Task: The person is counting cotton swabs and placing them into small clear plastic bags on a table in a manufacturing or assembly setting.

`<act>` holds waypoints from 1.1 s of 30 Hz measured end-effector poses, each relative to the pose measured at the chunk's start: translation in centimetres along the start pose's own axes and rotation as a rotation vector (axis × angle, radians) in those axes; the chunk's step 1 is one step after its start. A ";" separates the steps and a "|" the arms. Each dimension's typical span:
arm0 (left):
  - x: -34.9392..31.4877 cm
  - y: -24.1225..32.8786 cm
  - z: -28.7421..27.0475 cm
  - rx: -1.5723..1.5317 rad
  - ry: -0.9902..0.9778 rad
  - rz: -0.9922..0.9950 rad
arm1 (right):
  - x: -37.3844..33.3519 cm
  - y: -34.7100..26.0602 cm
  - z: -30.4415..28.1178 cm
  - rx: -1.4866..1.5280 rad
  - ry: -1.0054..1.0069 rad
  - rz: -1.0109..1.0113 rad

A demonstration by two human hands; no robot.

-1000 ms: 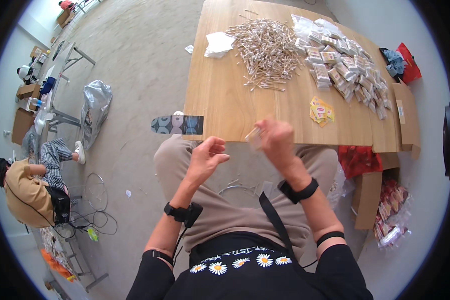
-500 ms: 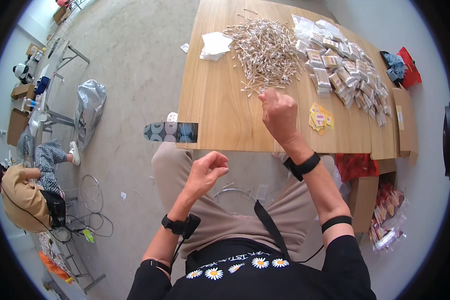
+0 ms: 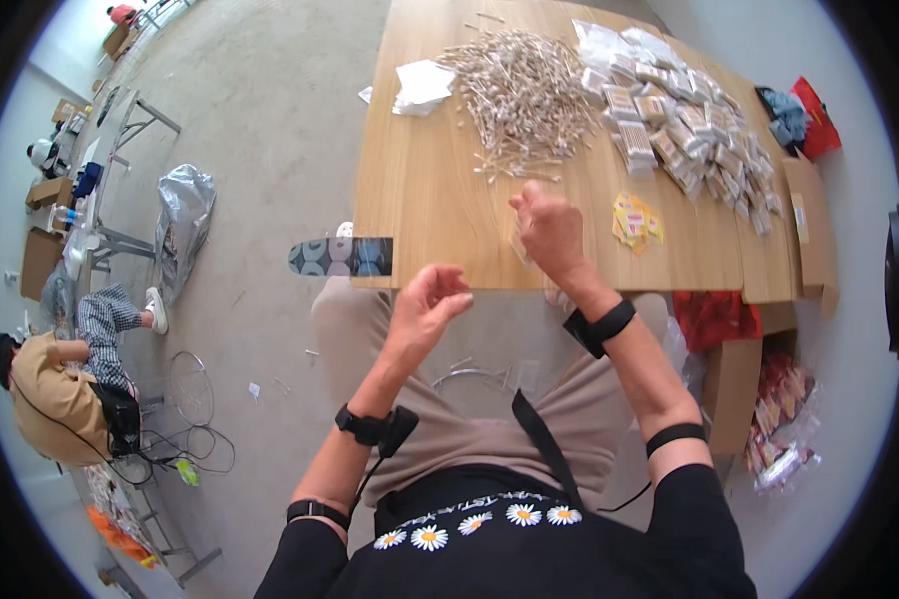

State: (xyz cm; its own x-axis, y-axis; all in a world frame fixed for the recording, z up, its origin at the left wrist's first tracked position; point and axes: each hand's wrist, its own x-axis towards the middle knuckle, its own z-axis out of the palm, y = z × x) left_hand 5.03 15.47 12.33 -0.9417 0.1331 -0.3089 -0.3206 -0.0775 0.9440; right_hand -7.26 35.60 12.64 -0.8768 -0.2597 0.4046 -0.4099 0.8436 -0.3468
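Your right hand (image 3: 549, 228) is over the table (image 3: 420, 190), pinched on a small clear bag (image 3: 522, 243), just short of the swab pile (image 3: 524, 95). Your left hand (image 3: 425, 307) hangs loosely curled, empty, off the table edge.

Right hand (image 3: 547, 228) raised in a closed grip, left hand (image 3: 425, 304) loosely curled, empty

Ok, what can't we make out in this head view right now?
- Head view: what the right hand pinches; its own fingers hide it.
- Single sticks in the pile of sticks: too small.
- Contents of the small packets: too small.
- Left hand: palm side turned away.
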 end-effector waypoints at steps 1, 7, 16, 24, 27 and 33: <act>0.3 0.6 0.0 0.016 0.035 0.037 | 0.4 -0.4 -1.2 0.192 -0.037 0.079; 0.3 3.8 1.8 -0.258 -0.277 0.097 | -1.3 -4.2 -6.9 0.855 -0.220 0.185; -1.8 4.4 2.6 -0.148 -0.236 0.179 | -3.8 -4.1 -9.9 1.272 -0.221 0.332; -3.0 5.3 2.4 -0.133 -0.153 0.198 | -4.8 -4.6 -10.8 1.072 -0.188 0.112; -3.3 5.1 2.1 -0.101 -0.179 0.232 | -4.7 -5.7 -11.7 0.918 -0.145 0.077; -3.8 5.1 1.3 -0.112 -0.207 0.251 | -5.2 -6.5 -11.3 1.034 -0.095 0.113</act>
State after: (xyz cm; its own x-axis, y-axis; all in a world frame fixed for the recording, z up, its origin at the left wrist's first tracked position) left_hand 7.06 15.91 18.48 -0.9556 0.2934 -0.0278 -0.1017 -0.2399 0.9655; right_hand 2.82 36.72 22.32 -0.9212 -0.2782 0.2721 -0.3001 0.0630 -0.9518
